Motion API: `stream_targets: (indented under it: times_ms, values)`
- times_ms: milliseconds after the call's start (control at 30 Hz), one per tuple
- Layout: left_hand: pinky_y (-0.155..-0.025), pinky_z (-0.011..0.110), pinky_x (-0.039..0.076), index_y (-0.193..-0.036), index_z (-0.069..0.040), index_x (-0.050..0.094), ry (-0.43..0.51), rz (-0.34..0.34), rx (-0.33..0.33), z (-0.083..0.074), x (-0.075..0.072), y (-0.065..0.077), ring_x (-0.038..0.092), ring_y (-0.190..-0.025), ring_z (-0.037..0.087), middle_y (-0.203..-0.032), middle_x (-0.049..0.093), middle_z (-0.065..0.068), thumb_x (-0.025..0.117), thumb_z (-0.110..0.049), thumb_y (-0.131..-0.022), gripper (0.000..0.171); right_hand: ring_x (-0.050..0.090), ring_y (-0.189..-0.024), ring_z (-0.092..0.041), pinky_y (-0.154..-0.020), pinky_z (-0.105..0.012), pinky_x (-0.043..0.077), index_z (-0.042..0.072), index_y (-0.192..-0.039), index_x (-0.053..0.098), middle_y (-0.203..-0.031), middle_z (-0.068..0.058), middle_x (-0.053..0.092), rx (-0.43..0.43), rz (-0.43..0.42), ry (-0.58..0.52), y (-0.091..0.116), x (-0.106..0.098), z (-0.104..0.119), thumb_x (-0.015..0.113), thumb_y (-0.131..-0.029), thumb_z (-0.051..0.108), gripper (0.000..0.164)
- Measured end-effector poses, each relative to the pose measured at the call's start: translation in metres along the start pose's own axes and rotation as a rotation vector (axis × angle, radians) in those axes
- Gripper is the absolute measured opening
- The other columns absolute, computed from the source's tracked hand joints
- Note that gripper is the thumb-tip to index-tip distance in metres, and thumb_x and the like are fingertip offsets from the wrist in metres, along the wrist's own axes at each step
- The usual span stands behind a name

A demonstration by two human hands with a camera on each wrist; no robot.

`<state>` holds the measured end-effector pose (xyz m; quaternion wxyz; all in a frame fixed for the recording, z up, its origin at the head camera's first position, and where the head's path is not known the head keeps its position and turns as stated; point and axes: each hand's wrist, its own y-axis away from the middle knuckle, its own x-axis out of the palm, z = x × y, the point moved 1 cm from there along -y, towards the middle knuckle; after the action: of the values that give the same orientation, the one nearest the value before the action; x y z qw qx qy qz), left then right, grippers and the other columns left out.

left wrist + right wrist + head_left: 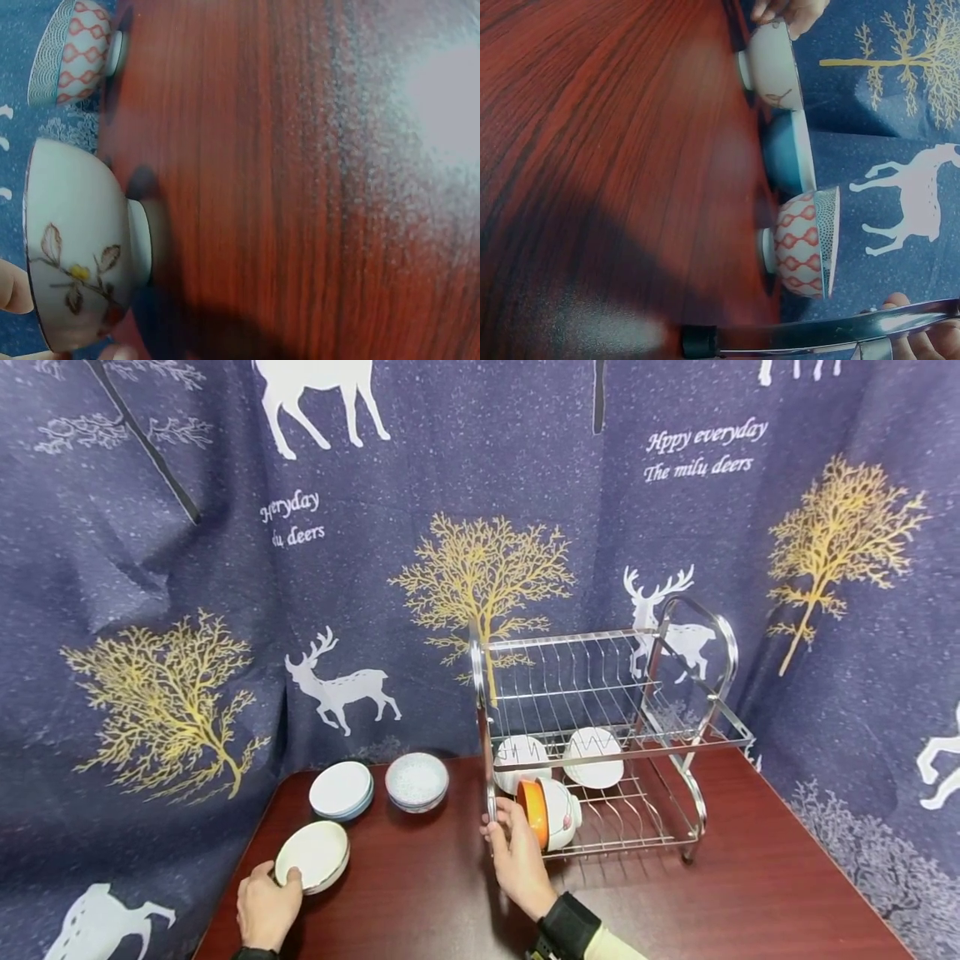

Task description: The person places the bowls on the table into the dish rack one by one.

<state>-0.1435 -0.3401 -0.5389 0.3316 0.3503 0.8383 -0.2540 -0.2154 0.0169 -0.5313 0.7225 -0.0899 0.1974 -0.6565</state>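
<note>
In the head view my left hand (268, 906) pinches the rim of a cream bowl (313, 853) at the table's left side, thumb over the edge. A brown branch and yellow flower decorate this bowl's (79, 247) outer side in the left wrist view. My right hand (521, 860) grips the left post of a metal dish rack (487, 760), fingers showing beside the post (832, 331) in the right wrist view. Close by that hand, a white bowl with an orange inside (534, 810) sits tipped on its side in the lower rack tier.
Behind the cream bowl stand a blue bowl with a white inside (341, 789) and a red-patterned bowl (417, 781). Two white bowls (522, 760) (594, 758) lean at the back of the rack's lower tier. A deer-print curtain (420, 610) hangs behind the reddish-brown table (420, 893).
</note>
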Motion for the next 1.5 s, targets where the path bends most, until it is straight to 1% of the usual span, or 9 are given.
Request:
stream_targets:
  times_ms: [133,267,400,567,700,833,1167,1333,1500]
  values:
    - [-0.071,0.052,0.045,-0.112,0.013,0.056,0.043,0.048,-0.043,0.007,0.001,-0.002,0.061,-0.085,0.046,-0.088,0.064,0.028,0.053,-0.017,-0.088,0.038,0.066,-0.090,-0.029,-0.078,-0.028,0.053,0.001,-0.130,0.041,-0.105,-0.014,0.065,-0.016,0.008,0.000,0.001,-0.002,0.000,0.049,-0.097,-0.003,0.034]
    - [-0.061,0.036,0.056,-0.119,0.021,0.047,0.315,0.157,-0.166,0.013,0.003,-0.004,0.067,-0.060,0.024,-0.066,0.065,0.014,0.048,-0.013,-0.091,0.044,0.067,-0.091,-0.028,-0.079,-0.027,0.053,0.003,-0.130,0.042,-0.105,-0.010,0.065,-0.018,0.008,0.004,0.002,-0.002,0.000,0.048,-0.097,-0.001,0.034]
    - [-0.062,0.037,0.057,-0.125,0.028,0.031,0.640,0.254,-0.314,0.016,0.005,-0.007,0.067,-0.061,0.019,-0.072,0.061,0.010,0.045,-0.009,-0.094,0.051,0.067,-0.090,-0.023,-0.078,-0.027,0.053,0.004,-0.131,0.042,-0.105,-0.006,0.066,-0.041,0.002,0.029,0.003,-0.002,0.001,0.049,-0.098,0.001,0.034]
    - [-0.071,0.038,0.056,-0.129,0.029,0.024,0.800,0.370,-0.385,0.015,0.003,-0.008,0.068,-0.068,0.017,-0.078,0.061,0.007,0.041,-0.010,-0.097,0.054,0.067,-0.090,-0.019,-0.078,-0.028,0.053,0.004,-0.131,0.042,-0.104,-0.006,0.066,-0.053,0.001,0.038,0.003,-0.002,0.002,0.049,-0.098,0.002,0.034]
    - [-0.073,0.038,0.056,-0.129,0.030,0.021,0.821,0.422,-0.392,0.015,0.002,-0.009,0.068,-0.069,0.016,-0.077,0.061,0.007,0.037,-0.011,-0.099,0.054,0.066,-0.088,-0.016,-0.077,-0.026,0.053,0.002,-0.130,0.042,-0.102,-0.005,0.066,-0.059,0.003,0.048,0.002,-0.002,0.002,0.049,-0.097,0.000,0.034]
    - [-0.073,0.036,0.056,-0.128,0.031,0.020,0.821,0.430,-0.384,0.015,0.002,-0.009,0.068,-0.069,0.014,-0.077,0.060,0.008,0.036,-0.010,-0.099,0.053,0.066,-0.088,-0.024,-0.077,-0.029,0.053,-0.003,-0.129,0.041,-0.101,-0.010,0.066,-0.042,0.012,0.032,0.002,-0.003,0.011,0.048,-0.096,-0.004,0.034]
    - [-0.072,0.037,0.056,-0.132,0.032,0.011,0.793,0.359,-0.398,0.015,0.007,-0.009,0.067,-0.068,0.016,-0.079,0.058,0.014,0.036,-0.010,-0.096,0.060,0.066,-0.088,-0.018,-0.076,-0.028,0.054,0.001,-0.130,0.041,-0.102,-0.015,0.067,-0.061,0.002,0.081,0.003,-0.002,0.003,0.049,-0.096,-0.004,0.036]
    - [-0.071,0.038,0.056,-0.131,0.032,0.012,0.803,0.323,-0.387,0.013,0.007,-0.006,0.067,-0.067,0.016,-0.081,0.058,0.017,0.036,-0.009,-0.096,0.059,0.066,-0.088,-0.017,-0.077,-0.027,0.054,0.001,-0.130,0.040,-0.103,-0.017,0.066,-0.048,0.010,0.077,0.003,-0.002,0.003,0.050,-0.096,-0.004,0.036]
    - [-0.071,0.037,0.056,-0.130,0.032,0.016,0.788,0.330,-0.371,0.010,0.006,-0.004,0.067,-0.067,0.016,-0.080,0.058,0.015,0.035,-0.007,-0.096,0.055,0.066,-0.087,-0.018,-0.076,-0.028,0.054,-0.001,-0.130,0.040,-0.102,-0.016,0.066,-0.071,0.006,0.072,0.003,-0.002,0.002,0.050,-0.095,-0.005,0.036]
